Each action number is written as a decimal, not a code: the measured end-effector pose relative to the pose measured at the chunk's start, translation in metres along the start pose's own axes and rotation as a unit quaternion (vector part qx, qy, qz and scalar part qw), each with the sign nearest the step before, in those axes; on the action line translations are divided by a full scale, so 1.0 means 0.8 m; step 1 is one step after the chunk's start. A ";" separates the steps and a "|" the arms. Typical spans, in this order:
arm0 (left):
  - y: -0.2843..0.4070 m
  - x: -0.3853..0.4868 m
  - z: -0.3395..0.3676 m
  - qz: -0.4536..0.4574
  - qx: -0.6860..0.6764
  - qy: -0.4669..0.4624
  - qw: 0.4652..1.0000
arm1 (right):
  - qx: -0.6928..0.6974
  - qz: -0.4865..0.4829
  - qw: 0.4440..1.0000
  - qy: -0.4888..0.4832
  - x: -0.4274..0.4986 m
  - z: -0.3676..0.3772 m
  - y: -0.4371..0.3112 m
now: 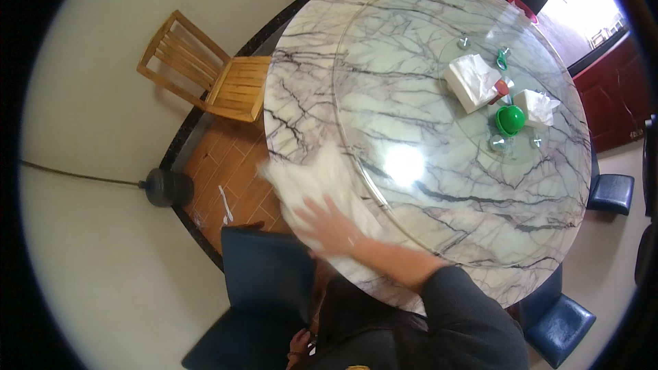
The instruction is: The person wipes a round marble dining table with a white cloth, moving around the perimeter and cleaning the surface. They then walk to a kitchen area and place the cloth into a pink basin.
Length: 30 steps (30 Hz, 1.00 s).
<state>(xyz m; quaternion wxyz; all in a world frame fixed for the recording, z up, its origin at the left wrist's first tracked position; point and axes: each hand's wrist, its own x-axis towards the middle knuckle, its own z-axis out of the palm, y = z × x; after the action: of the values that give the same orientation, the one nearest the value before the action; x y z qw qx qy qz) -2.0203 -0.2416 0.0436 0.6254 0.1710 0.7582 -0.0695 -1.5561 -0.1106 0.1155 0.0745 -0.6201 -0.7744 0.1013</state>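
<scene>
My right hand [329, 226], slightly blurred, lies flat with spread fingers on a white cloth [329, 174]. The cloth is spread over the left rim of a round marble-patterned table [298, 87], and part of it reaches past the edge. My left hand [299, 344] is low beside my body, near a dark chair; its fingers are partly hidden. A round glass turntable [401, 97] rests on the table, to the right of the cloth.
Two tissue packs [470, 82] [535, 108], a green bowl-like item [510, 121] and a green-handled tool [502, 59] sit on the glass. Around the table stand a wooden chair [239, 87] and dark chairs [267, 272] [560, 324]. A black weight-like object [168, 187] is by the wall.
</scene>
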 end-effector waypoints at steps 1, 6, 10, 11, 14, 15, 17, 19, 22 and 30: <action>0.009 0.013 -0.016 -0.022 0.065 0.002 0.998 | 0.037 0.001 0.999 0.029 -0.051 0.000 -0.018; 0.082 0.074 -0.084 0.154 0.449 -0.013 0.880 | 0.111 0.152 0.982 -0.006 -0.182 -0.004 -0.061; 0.177 0.101 -0.091 0.132 0.379 -0.018 0.916 | 0.084 0.276 0.958 -0.003 -0.121 -0.001 -0.036; 0.205 0.110 -0.092 0.134 0.386 -0.020 0.912 | 0.082 0.304 0.949 0.021 -0.095 -0.002 -0.021; 0.299 0.144 -0.086 0.165 0.439 -0.026 0.883 | 0.064 0.425 0.898 0.097 -0.014 -0.012 0.041; 0.335 0.155 -0.082 0.182 0.470 -0.024 0.863 | 0.074 0.473 0.875 0.077 0.013 -0.017 0.066; 0.418 0.175 -0.070 0.212 0.512 -0.025 0.832 | 0.037 0.534 0.831 0.150 0.065 -0.025 0.124; 0.507 0.189 -0.052 0.247 0.556 -0.031 0.793 | 0.054 0.628 0.769 0.108 0.118 -0.030 0.169; 0.620 0.171 -0.046 0.362 0.578 -0.068 0.728 | 0.173 0.696 0.687 0.120 0.202 -0.037 0.231; 0.848 0.149 -0.095 0.096 0.339 -0.124 0.928 | -0.091 0.685 0.698 0.189 0.391 -0.089 0.450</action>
<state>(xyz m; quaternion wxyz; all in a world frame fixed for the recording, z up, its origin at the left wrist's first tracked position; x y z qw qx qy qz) -1.8745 0.4350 0.0171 0.6231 0.4344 0.5859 -0.2824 -1.2678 0.2751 0.0917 0.0722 -0.9890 -0.1106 -0.0663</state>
